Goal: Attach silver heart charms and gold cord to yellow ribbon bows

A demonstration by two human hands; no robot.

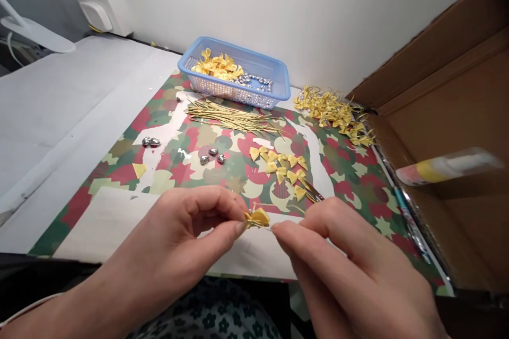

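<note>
Between the thumb and fingers of my left hand (199,228) is a small yellow ribbon bow (259,216). My right hand (353,259) is closed just to the right, its thumb and finger pinching the end of a thin strand that runs to the bow. Behind the right knuckles shows part of a metal tool (313,192); I cannot tell whether it is held or lies on the table. Several finished-looking yellow bows (276,171) lie beyond my hands. To their left are 3 silver beads (204,160), with more silver beads (151,141) farther left.
A blue basket (238,47) with yellow bows and silver beads stands against the wall. Gold twist ties (234,116) lie before it. A heap of yellow bows with ties (330,111) sits at back right. A cardboard box (449,79) borders the right, with a bottle (441,167) beside it.
</note>
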